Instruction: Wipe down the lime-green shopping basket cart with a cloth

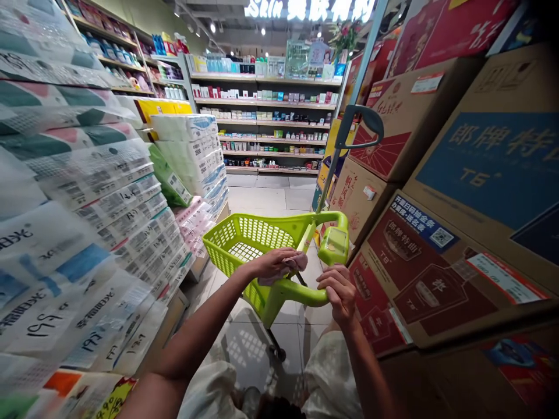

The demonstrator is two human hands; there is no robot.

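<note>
A lime-green shopping cart (262, 228) with a lattice basket stands in front of me; the basket floor shows bare. My left hand (273, 263) is closed on a crumpled pinkish-grey cloth (296, 263), which rests against the cart's frame near the rear of the basket. With fingers wrapped round the green handle (312, 294), my right hand (338, 286) grips the cart at its right corner. Just beyond that hand is a green holder with a clear top (335, 241). A dark grey hook-shaped grip (364, 125) tops a tall pole rising beyond the cart.
Stacked packs of tissue paper (126, 215) line the left side. Cardboard cartons (458, 233) are piled close on the right, beside my right arm. Ahead, shelves (266, 102) of small boxes and bottles cross the end of the tiled aisle (266, 198).
</note>
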